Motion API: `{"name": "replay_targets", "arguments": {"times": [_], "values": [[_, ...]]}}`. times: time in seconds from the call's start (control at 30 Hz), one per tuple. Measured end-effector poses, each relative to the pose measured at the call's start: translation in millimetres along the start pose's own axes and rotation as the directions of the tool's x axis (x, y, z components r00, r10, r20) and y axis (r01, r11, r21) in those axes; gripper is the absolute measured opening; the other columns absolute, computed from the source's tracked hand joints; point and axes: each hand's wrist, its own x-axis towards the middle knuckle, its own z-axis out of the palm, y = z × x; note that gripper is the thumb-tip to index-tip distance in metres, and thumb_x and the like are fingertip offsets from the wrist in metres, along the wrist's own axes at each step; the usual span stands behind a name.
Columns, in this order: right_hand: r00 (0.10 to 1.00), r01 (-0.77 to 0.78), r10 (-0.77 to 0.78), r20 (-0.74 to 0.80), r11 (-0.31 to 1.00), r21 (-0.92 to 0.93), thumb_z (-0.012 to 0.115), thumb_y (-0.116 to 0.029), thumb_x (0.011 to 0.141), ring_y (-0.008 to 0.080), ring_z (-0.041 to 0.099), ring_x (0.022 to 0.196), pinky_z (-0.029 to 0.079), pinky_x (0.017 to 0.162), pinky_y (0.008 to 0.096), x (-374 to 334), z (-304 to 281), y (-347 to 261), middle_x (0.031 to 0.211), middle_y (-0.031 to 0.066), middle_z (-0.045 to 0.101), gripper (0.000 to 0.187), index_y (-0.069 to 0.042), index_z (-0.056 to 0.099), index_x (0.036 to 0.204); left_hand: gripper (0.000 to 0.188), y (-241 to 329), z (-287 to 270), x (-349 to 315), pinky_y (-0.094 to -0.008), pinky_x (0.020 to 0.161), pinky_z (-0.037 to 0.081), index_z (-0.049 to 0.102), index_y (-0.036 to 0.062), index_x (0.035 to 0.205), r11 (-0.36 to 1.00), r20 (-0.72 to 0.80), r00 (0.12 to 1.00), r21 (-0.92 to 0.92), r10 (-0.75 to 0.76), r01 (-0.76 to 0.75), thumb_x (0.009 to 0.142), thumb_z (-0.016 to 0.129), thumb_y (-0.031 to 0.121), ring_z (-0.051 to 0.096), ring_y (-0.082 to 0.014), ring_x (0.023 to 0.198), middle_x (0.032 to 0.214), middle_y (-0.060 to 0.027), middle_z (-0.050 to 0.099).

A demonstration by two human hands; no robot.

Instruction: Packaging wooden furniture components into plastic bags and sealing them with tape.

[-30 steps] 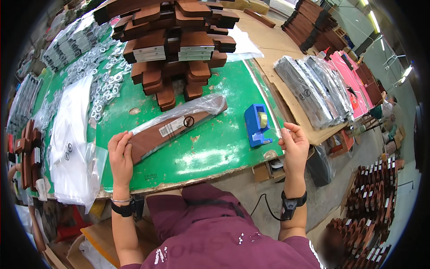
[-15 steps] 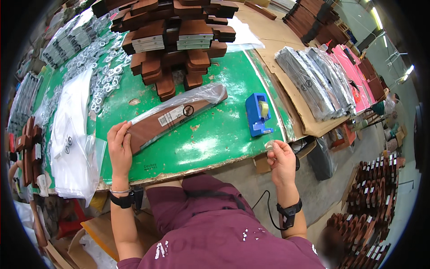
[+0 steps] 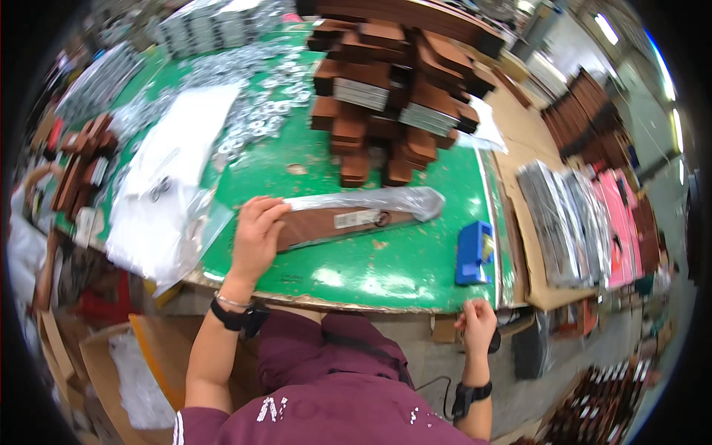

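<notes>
My left fingers [image 3: 261, 210] clasp the bagged brown board [image 3: 317, 225] by its left end on the tabletop [image 3: 400, 276]. Right fingers [image 3: 477, 319] curl together near the blue tape dispenser [image 3: 469, 254] — holding what, I can't tell.

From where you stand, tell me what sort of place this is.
Likely a workshop or factory floor: stacked brown boards, a blue tape dispenser on the green table, and plastic-wrapped pieces at the right.

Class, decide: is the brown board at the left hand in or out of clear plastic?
The brown board is in: clear plastic bunches along its far edge and right end.
</notes>
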Motion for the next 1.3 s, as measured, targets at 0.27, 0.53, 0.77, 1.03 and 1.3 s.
{"name": "replay_targets", "arguments": {"times": [0.27,0.53,0.77,1.03,1.3], "values": [[0.834,0.025,-0.079,0.547,0.994,0.105,0.064,-0.011,0.095,0.0099,0.058,0.053,0.043,0.046,0.0214,-23,124,-102,0.065,0.0022,0.058,0.012,-0.002,0.058,0.090,0.027,2,-7,-10,-0.0438,0.099,0.044,0.060,0.0070,0.105,0.997,-0.065,0.998,-0.069,0.015,-0.019,0.079,0.068,0.002,0.054,-0.0357,0.114,0.116,-0.0088,0.064],[0.725,0.067,-0.165,0.669,0.983,0.170,0.065,-0.022,0.096,0.0082,0.053,0.047,0.038,0.044,0.0206,-28,262,-154,0.061,0.0010,0.057,0.021,-0.005,0.058,0.085,0.031,5,-7,-22,-0.0420,0.096,0.049,0.062,0.0079,0.103,0.998,-0.120,0.991,-0.034,0.054,-0.059,0.074,0.072,0.002,0.054,-0.0352,0.114,0.116,-0.0070,0.062],[0.828,0.046,-0.003,0.561,0.997,-0.062,0.069,-0.028,0.093,0.0100,0.054,0.043,0.039,0.040,0.0222,-26,297,-130,0.060,0.0038,0.060,0.030,-0.005,0.059,0.077,0.035,7,3,-27,-0.0443,0.095,0.050,0.060,0.0070,0.104,0.992,-0.215,0.976,-0.116,0.028,-0.054,0.073,0.073,0.001,0.056,-0.0365,0.113,0.110,-0.0118,0.056],[0.740,-0.262,0.319,0.592,0.948,-0.183,0.068,-0.037,0.092,0.0115,0.058,0.051,0.044,0.046,0.0241,-23,296,-137,0.066,0.0014,0.061,0.032,-0.007,0.060,0.085,0.038,7,-7,-24,-0.0401,0.086,0.051,0.064,0.0073,0.112,0.993,-0.166,0.981,0.073,0.101,-0.090,0.076,0.070,0.001,0.056,-0.0333,0.104,0.102,-0.0099,0.053],[0.708,-0.325,0.262,0.656,0.945,-0.027,0.072,-0.023,0.091,0.0118,0.062,0.062,0.048,0.056,0.0235,-26,278,-129,0.076,0.0024,0.065,0.021,-0.006,0.060,0.092,0.039,10,-14,-17,-0.0386,0.086,0.051,0.062,0.0037,0.114,1.000,-0.017,1.000,-0.021,0.017,-0.018,0.077,0.071,0.007,0.052,-0.0316,0.108,0.111,-0.0102,0.053]]}}
